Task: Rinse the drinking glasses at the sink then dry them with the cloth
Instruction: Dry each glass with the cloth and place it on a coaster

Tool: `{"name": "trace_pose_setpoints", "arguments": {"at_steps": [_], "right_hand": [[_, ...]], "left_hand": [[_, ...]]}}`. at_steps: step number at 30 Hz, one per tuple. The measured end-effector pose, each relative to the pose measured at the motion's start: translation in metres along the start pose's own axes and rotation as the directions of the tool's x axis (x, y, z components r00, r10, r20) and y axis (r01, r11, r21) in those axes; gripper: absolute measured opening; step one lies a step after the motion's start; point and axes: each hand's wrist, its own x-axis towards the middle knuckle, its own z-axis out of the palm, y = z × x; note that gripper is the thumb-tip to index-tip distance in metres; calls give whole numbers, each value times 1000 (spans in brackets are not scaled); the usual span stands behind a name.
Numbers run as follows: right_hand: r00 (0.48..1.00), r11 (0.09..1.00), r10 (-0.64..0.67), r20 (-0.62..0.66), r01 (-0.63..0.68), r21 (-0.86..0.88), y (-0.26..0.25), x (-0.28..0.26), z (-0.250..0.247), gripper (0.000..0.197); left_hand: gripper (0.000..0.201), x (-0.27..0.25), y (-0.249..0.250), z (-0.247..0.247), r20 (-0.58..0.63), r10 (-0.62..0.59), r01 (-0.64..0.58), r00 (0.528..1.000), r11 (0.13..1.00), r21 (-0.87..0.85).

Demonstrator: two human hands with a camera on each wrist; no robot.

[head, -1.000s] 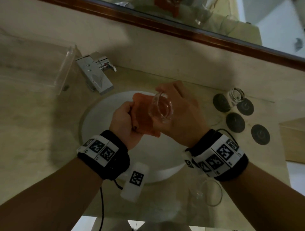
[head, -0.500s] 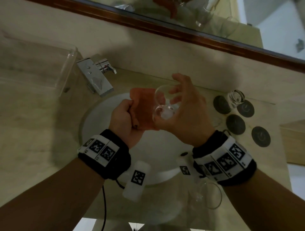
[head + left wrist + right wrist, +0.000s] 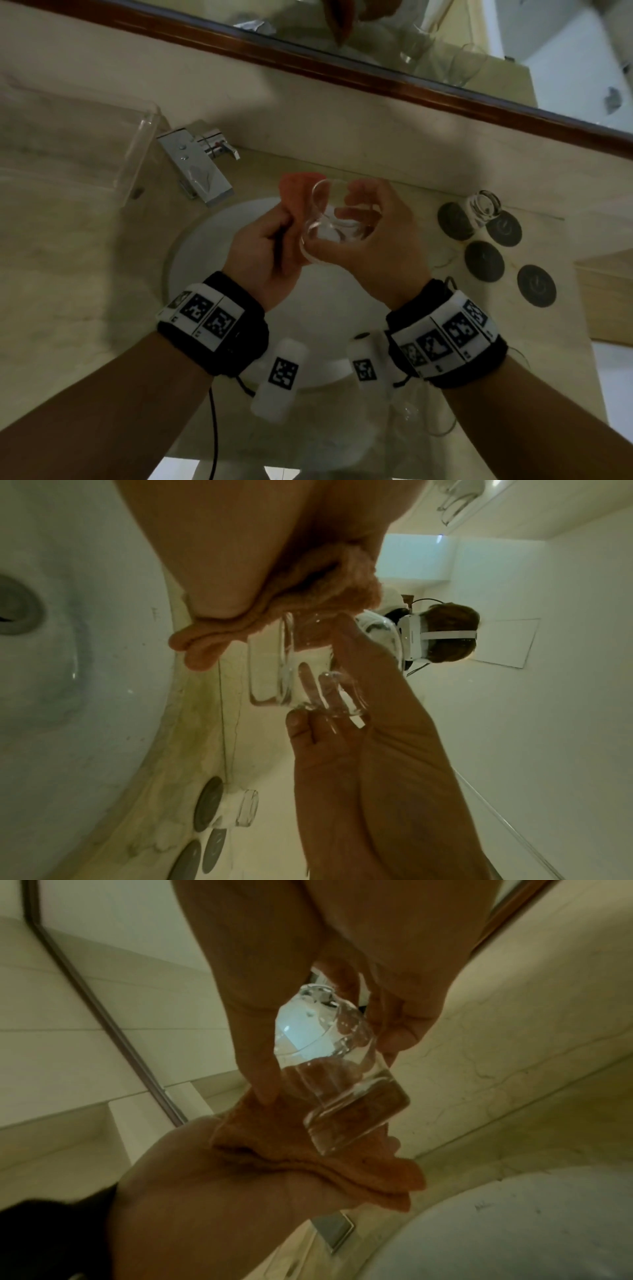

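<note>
Since the earlier frame our right hand (image 3: 373,240) has turned the glass (image 3: 329,222) so that its mouth now faces left toward the cloth (image 3: 294,192), and our left hand (image 3: 263,253) has loosened a little on the cloth beside it.

What the next move turns on, as we judge it, is this: the glass lies on its side above the sink (image 3: 212,236), its long axis running left to right, rim to the left, thick base cupped in our right palm. The cloth sits just left of and slightly beyond the rim, touching or nearly touching it; we cannot tell which. Our left hand is the nearer one to the open mouth, so pushing the cloth in would fall to it.

Our right fingers (image 3: 260,1069) curl round the glass's wall and base, gripping it. Our left fingers are folded over the bunched orange cloth (image 3: 274,607), pinching it against the palm.

The glass (image 3: 342,1074) is clear and short, with a heavy base, and droplets cling to its wall, so it looks wet and likely slippery. A second glass (image 3: 483,209) stands far right on the counter among dark round coasters (image 3: 484,260), and the tap (image 3: 198,168) stands at the far left of the basin.
</note>
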Motion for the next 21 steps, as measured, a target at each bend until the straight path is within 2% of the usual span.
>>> {"name": "trace_pose_setpoints", "arguments": {"at_steps": [5, 9, 13, 14, 15, 17, 19, 21], "right_hand": [[1000, 988, 12, -22, -9, 156, 3, 3, 1, 102], [999, 962, 9, -46, 4, 273, 4, 3, 11, 89], [998, 915, -20, -56, 41, 402, 3, 2, 12, 69], [999, 907, -25, -48, 43, 420, 2, 3, 11, 64], [999, 902, -31, -39, 44, 430, 2, 4, 10, 60], [998, 916, -29, -53, 47, 398, -1, 8, 8, 64], [997, 936, -44, -67, 64, 346, -6, 9, 7, 76], [997, 938, -59, -44, 71, 339, -8, 9, 6, 79]], "left_hand": [[44, -2, 3, -7, 93, 59, -68, 994, 993, 97], [48, -1, -2, -8, 111, 89, -106, 990, 983, 152], [31, 0, -1, -8, 145, 135, -169, 980, 951, 261], [31, -1, 2, -6, 164, 145, -187, 976, 940, 286], [40, -2, 4, -6, 177, 152, -202, 972, 929, 309], [56, -2, 7, -4, 192, 162, -221, 968, 915, 339], [50, 0, 6, -5, 189, 191, -249, 963, 897, 364], [46, -1, 4, -4, 190, 194, -253, 962, 894, 369]]}}
